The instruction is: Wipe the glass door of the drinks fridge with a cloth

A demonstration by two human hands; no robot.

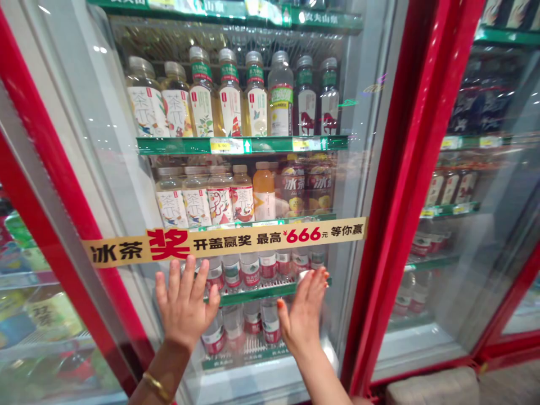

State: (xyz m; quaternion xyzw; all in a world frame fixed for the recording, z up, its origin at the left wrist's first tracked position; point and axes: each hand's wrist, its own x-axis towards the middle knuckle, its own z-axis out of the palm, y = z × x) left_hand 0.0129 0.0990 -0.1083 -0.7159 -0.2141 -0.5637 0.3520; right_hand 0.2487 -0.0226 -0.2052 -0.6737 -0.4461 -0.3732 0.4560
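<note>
Both hands are laid against a glass cooler door [113, 169], low on the pane, and the door is seen closed within its red frame [63, 214]. The left hand [185, 306] is placed toward the left of the glass, with its fingers spread, and a gold bangle [157, 387] is worn on that wrist. The right hand [301, 318] is placed toward the right of the same pane, and its fingernails [319, 274] are painted orange. Each grip is wide and flat, with the palm turned to the glass and nothing held. A yellow promotional strip [223, 242], printed with red characters and "¥666", is stretched across the door just above the hands. Behind the door, red-labelled water bottles [251, 270] are shelved level with the hands and are partly hidden by them. Bottled tea drinks [171, 202] are lined up behind the strip, and an orange drink bottle [264, 191] is placed among them. Further bottles [202, 98] are ranged on a green shelf [242, 145] higher behind the door. A second glass cooler door [447, 191] is seen to the right of the door.
</note>
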